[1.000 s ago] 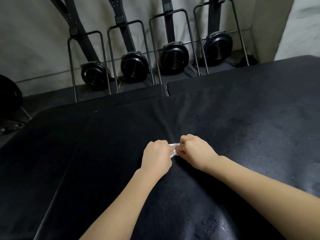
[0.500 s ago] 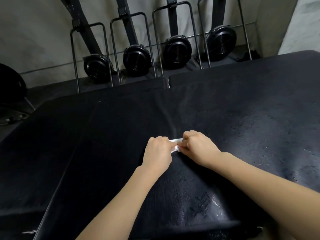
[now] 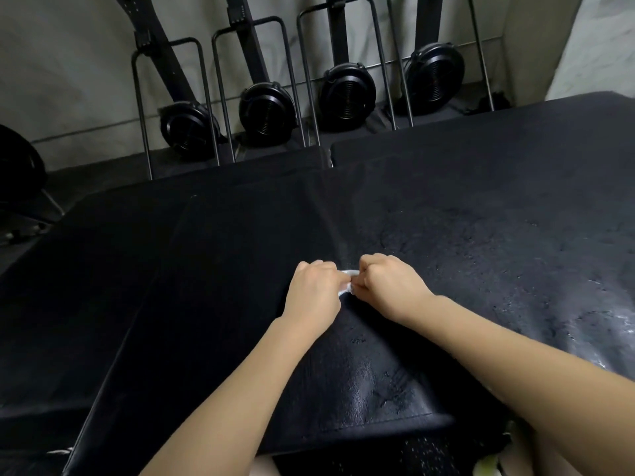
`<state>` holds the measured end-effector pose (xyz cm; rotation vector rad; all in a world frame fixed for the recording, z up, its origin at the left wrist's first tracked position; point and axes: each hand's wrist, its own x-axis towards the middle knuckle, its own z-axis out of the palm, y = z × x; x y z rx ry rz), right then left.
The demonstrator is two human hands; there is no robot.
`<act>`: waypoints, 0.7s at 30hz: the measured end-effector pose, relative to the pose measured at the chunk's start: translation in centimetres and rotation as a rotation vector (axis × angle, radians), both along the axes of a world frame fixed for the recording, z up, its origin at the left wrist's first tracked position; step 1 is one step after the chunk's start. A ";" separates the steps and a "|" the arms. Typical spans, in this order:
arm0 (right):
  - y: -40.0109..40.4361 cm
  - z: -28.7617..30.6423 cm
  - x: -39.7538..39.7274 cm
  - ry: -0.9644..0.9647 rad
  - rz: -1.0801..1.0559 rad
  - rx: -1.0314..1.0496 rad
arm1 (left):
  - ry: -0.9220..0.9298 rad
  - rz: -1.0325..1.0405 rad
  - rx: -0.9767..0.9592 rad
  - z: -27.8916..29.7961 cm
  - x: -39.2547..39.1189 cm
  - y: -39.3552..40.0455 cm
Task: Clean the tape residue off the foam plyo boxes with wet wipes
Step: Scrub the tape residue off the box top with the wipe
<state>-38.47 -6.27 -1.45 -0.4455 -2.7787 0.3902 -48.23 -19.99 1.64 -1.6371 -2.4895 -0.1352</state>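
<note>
A black foam plyo box (image 3: 446, 255) fills most of the view, its top wet and flecked on the right side. A small white wet wipe (image 3: 347, 280) lies bunched on the box top at mid-frame. My left hand (image 3: 314, 290) and my right hand (image 3: 388, 285) meet over it, knuckles up, fingers curled, each pinching an end of the wipe. Most of the wipe is hidden between the fingers.
A second black box (image 3: 86, 269) adjoins on the left, lower. Beyond the far edge, several black rowing machines (image 3: 266, 108) stand upright against a pale wall (image 3: 68, 63). The near edge of the box (image 3: 360, 427) runs below my forearms.
The camera has tilted down a little, so the box's near edge now shows. Both hands stay together on the wipe at nearly the same spot.
</note>
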 end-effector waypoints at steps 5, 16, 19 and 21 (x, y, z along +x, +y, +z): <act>-1.3 0.7 2.2 0.031 0.053 0.032 | -0.043 0.050 0.008 0.3 2.2 -1.4; -3.6 -0.7 7.2 0.162 0.084 -0.136 | -0.257 -0.063 0.132 -0.7 4.4 -4.8; -2.9 -0.5 5.7 0.146 0.061 -0.200 | -0.441 0.006 0.233 -0.3 3.6 -4.3; -3.0 -0.2 5.9 0.162 0.051 -0.233 | -0.460 0.029 0.244 -0.3 4.0 -4.5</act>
